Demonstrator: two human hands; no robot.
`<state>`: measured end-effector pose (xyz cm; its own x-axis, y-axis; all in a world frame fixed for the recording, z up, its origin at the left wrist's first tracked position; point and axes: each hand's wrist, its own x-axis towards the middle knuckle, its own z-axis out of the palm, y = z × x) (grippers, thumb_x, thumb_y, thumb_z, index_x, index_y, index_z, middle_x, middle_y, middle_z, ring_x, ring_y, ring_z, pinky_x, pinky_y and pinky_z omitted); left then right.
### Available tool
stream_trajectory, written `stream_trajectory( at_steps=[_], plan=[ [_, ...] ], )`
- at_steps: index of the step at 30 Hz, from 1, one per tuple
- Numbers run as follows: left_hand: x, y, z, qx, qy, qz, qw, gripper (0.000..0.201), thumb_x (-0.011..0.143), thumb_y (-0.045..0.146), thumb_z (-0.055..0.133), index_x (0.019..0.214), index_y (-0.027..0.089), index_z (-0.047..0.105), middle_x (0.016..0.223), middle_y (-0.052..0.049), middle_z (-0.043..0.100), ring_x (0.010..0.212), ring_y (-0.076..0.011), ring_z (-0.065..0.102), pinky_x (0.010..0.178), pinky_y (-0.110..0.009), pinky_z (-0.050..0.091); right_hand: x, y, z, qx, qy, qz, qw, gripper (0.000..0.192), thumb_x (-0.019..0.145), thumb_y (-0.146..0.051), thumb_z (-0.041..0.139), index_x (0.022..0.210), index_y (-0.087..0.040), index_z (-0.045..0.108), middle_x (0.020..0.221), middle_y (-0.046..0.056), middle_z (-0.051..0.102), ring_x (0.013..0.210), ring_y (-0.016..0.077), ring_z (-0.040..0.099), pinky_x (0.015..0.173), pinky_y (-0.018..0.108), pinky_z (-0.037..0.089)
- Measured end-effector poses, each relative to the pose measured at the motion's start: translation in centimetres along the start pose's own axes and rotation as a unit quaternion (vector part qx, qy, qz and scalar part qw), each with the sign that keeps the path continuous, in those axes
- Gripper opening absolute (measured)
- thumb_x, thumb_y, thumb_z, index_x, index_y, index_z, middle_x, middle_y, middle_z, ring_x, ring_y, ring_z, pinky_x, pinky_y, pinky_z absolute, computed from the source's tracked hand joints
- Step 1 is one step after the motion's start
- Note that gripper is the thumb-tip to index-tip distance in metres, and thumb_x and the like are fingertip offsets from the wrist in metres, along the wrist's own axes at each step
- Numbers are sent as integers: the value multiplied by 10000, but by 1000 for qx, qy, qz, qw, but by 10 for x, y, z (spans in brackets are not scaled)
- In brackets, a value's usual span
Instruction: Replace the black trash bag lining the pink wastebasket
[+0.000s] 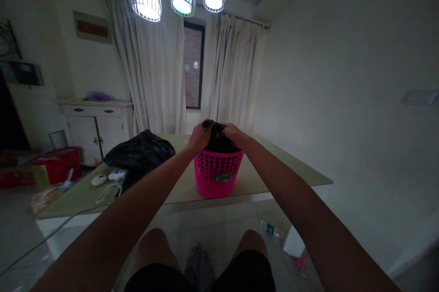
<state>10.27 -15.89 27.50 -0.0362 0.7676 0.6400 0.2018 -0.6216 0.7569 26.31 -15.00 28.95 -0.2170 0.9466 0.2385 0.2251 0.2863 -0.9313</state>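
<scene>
A pink perforated plastic basket (218, 174) with a small green label stands upright near the front edge of the table. A black plastic bag (219, 145) fills its mouth and rises bunched above the rim. My left hand (201, 135) has its fingers closed on the bag at the left side of the opening. On the right side, my right hand (233, 135) also grips the bag, its fingertips partly hidden in the black folds. The inside of the basket is mostly covered by the bag.
A heap of black plastic (140, 149) lies on the green-topped table (281, 164) to the left. Near it are a round white object (99, 180), a white device (117, 174) and a cable. A plastic bottle (270, 229) lies on the floor to the right.
</scene>
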Motion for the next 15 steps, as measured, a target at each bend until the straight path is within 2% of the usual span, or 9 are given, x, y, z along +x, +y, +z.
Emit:
stream_trajectory(
  at_steps=[4,10,13,15],
  plan=[
    [1,-1,4,6,-13,-3,1000,156,978,207,685,846,250,754,832,-51,755,920,-273,705,895,-323,478,-4,-3,-6,-9,0,29,1000,364,537,-75,532,780,-173,785,665,26,719,642,218,638,635,316,535],
    [4,-4,10,-7,-19,-16,1000,179,984,221,671,824,261,741,816,-53,740,940,-272,705,899,-314,489,-4,-3,-12,-23,20,22,999,292,532,-70,530,717,-177,730,649,26,694,654,218,630,638,318,513],
    [7,-4,10,-26,-25,-32,999,172,946,182,690,803,254,752,850,-59,760,974,-272,710,924,-318,495,-3,-1,-13,-27,57,0,998,334,531,-67,555,810,-196,686,683,-2,676,674,199,615,634,297,494],
    [10,-6,10,-47,-29,-49,997,183,928,162,685,781,241,760,850,-60,767,974,-267,709,930,-323,505,-3,0,-14,-24,79,-9,997,434,545,-81,587,952,-216,655,742,-20,669,690,192,613,639,294,495]
  ],
)
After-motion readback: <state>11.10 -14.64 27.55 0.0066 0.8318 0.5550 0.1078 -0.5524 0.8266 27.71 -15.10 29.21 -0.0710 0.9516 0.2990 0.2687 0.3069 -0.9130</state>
